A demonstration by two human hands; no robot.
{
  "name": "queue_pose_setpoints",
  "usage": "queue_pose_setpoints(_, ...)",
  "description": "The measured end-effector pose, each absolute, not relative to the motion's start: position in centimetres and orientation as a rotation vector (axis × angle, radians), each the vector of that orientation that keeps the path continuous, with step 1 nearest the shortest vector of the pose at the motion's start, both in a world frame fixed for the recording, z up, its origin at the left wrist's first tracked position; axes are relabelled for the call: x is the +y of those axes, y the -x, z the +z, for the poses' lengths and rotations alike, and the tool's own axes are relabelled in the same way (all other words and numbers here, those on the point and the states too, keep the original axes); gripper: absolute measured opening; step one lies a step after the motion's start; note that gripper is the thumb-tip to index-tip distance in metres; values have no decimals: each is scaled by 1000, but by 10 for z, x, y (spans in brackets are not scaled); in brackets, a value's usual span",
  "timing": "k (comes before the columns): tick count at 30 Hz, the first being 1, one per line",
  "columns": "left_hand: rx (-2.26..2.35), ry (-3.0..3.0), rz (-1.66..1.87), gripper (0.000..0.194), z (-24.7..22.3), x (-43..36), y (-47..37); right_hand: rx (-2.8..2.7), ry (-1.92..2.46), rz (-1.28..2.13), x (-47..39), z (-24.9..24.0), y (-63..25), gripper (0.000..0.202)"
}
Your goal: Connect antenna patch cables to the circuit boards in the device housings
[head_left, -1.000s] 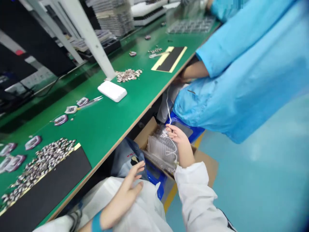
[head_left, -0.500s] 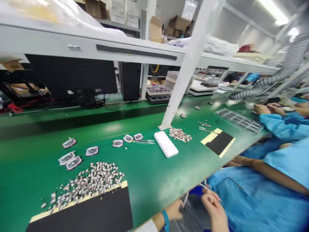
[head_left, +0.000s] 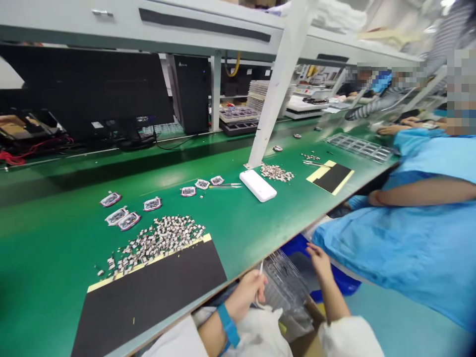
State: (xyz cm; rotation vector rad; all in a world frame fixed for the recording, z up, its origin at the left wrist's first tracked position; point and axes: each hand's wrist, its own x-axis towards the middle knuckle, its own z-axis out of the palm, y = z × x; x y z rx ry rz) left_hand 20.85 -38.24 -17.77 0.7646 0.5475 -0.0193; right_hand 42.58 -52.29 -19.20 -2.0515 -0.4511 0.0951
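Note:
Below the bench's front edge, my left hand (head_left: 247, 292), with a blue band (head_left: 228, 325) at the wrist, is closed around a thin white strip (head_left: 261, 267). To its right, over a blue bin (head_left: 340, 282), my right hand (head_left: 319, 259) has its fingers pressed together; what they hold, if anything, cannot be made out. Between and below the hands are clear plastic trays (head_left: 286, 282). On the green bench (head_left: 226, 223), a black sheet (head_left: 156, 297) with a yellow edge lies beside a pile of small metallic parts (head_left: 167, 238).
A white case (head_left: 258, 185), tweezers (head_left: 226, 186) and several small round-cornered boards (head_left: 152, 204) lie on the bench. A slanted white post (head_left: 275, 94) rises from it. A person in blue (head_left: 416, 233) sits close on the right; a monitor (head_left: 92, 94) stands behind.
The view has tipped downward. My right hand has moved away from the white strip it was near, and the neighbour's blue clothing has shifted, exposing the bin and floor.

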Motion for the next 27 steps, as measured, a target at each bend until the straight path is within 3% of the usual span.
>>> queue_pose_setpoints(5,626,-529,18,24,-186,-391,-245,-724,1990,66,-553,-205,-278,63)
queue_pose_setpoints(8,679,-446,31,28,-199,-407,-250,-711,1932,73,-556,-193,-245,69)
queue_pose_setpoints(13,729,-442,13,29,-210,-429,-246,-823,1849,267,-526,-172,-257,29)
queue_pose_setpoints(19,698,-596,-25,27,-195,-414,-236,-947,1823,356,-508,-151,-275,27)
queue_pose_setpoints(21,656,-670,-53,27,-187,-411,-220,-954,1844,290,-508,-122,-297,32)
queue_pose_setpoints(24,577,-818,-74,43,-167,-406,-180,-949,2113,-25,-489,-63,-348,43)
queue_pose_setpoints(27,471,-990,-124,40,-127,-387,-130,-912,2399,-164,-437,-19,-396,40)
